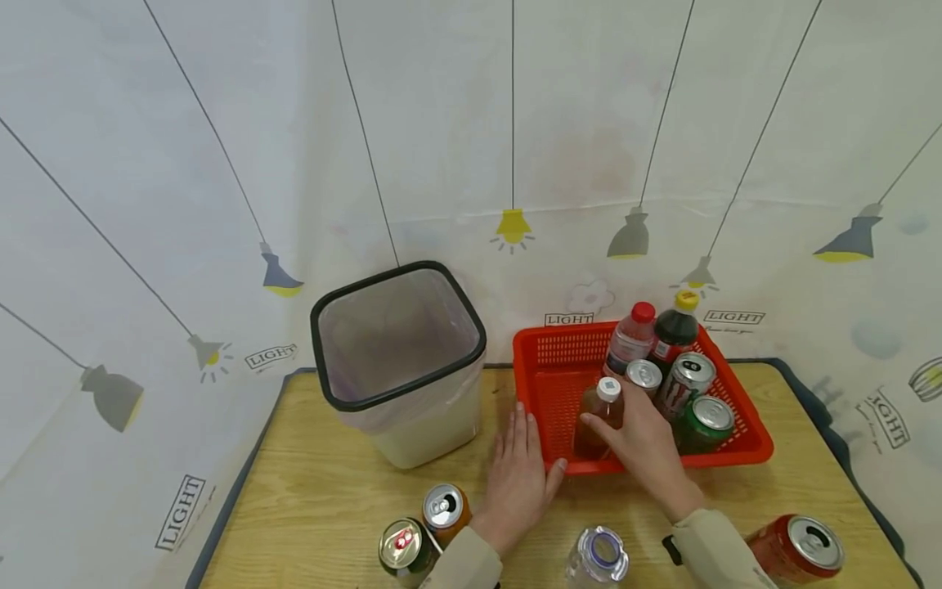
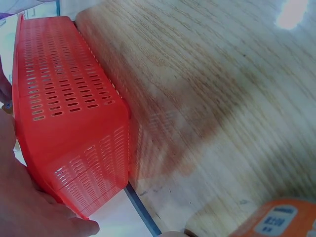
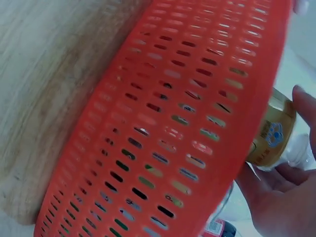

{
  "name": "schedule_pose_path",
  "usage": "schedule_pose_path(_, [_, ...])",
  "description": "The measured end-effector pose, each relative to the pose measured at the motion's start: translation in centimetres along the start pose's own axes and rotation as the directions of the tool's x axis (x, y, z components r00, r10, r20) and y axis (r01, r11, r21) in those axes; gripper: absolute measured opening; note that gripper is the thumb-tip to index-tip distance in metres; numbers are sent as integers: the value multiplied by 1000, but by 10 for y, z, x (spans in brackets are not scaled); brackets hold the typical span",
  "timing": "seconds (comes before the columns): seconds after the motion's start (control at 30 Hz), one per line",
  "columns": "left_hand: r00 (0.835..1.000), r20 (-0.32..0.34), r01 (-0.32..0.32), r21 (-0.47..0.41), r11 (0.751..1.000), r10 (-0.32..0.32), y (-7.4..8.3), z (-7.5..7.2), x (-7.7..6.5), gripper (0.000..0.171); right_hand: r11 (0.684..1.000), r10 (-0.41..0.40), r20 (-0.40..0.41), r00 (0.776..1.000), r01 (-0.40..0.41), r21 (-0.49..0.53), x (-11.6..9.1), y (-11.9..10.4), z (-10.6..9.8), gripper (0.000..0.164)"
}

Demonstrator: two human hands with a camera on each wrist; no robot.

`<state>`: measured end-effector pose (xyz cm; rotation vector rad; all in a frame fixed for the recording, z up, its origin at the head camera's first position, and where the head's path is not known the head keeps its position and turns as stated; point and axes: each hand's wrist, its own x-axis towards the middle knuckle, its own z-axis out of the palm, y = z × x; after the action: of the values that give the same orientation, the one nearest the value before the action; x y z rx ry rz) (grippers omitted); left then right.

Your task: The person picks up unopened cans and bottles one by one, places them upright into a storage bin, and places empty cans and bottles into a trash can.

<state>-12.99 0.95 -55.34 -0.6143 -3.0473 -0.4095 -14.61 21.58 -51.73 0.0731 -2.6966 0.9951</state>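
Pinching a white-capped brown bottle (image 1: 593,404), your right hand (image 1: 649,438) sits lower right; your left hand (image 1: 515,478), fingers straight, touches the red plastic basket (image 1: 524,364).

brown bottle (image 1: 589,442); white-capped; roughly upright; inside slotted red basket (image 1: 553,401); near its front wall

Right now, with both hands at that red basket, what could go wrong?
The right hand holds the brown bottle close to a silver-topped can, so lifting it might knock that can. The left sleeve is right by the orange can and the dark can; pulling that arm back could tip one. The red can is near the right sleeve and could likewise be bumped.
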Motion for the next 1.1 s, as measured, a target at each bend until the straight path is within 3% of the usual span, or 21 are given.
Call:
schedule_pose_path(0.17, [1000, -6, -6, 9, 1000, 6, 0, 0, 0, 81, 999, -24, -55, 998, 22, -23, 0, -1, 2, 70])
schedule_pose_path(0.37, [1000, -15, -9, 3, 1000, 9, 0, 0, -1, 81, 997, -4, -58, 998, -1, -81, -4, 2, -13, 60])
schedule_pose_path(0.67, [1000, -23, -15, 11, 1000, 15, 0, -1, -2, 81, 991, 78, -48, 996, -83, -108, -9, 24, -40, 66])
schedule_pose_path(0.97, [1000, -11, -17, 6, 1000, 17, 0, -2, -2, 80, 988, 99, -36, 994, -102, -116, -8, 39, -52, 57])
schedule_pose_path(1.1, [1000, -1, -4, -13, 1000, 4, 0, -2, -1, 80, 990, 104, -14, 994, -105, -96, -5, 41, -53, 61])
